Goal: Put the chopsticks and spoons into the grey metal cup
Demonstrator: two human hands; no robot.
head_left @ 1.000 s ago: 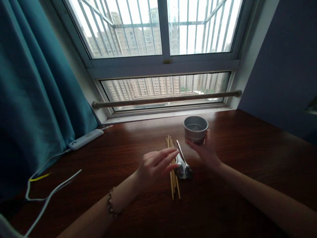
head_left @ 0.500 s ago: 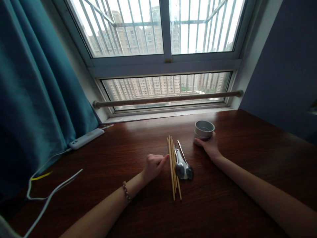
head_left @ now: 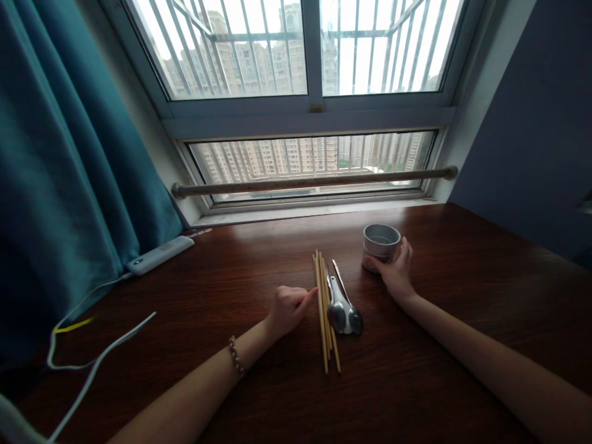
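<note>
My left hand (head_left: 290,308) rests on the table with its fingers curled into a loose fist. Its thumb sticks out to the right, its tip at the edge of the wooden chopsticks (head_left: 322,320). Several chopsticks lie in a bundle, pointing away from me. Right beside them are metal spoons (head_left: 337,317) and a white spoon (head_left: 337,288), lying close together and partly overlapping. Farther back on the right stands a round grey cup (head_left: 380,235), upright. My right hand (head_left: 396,271) is at its near right side, fingers loosened and apart, thumb in front of the cup's lower wall.
The dark wooden table (head_left: 231,259) reaches to the window sill. At the left lie a white power strip (head_left: 161,254), a white cable (head_left: 99,361) and a yellow tie (head_left: 74,325), near the blue curtain (head_left: 83,154). A horizontal rail (head_left: 314,182) crosses the window.
My right hand's fingers have loosened and lifted off the cup's right side, the cup staying in place. The left hand and the utensils have hardly moved; the view has shifted slightly.
</note>
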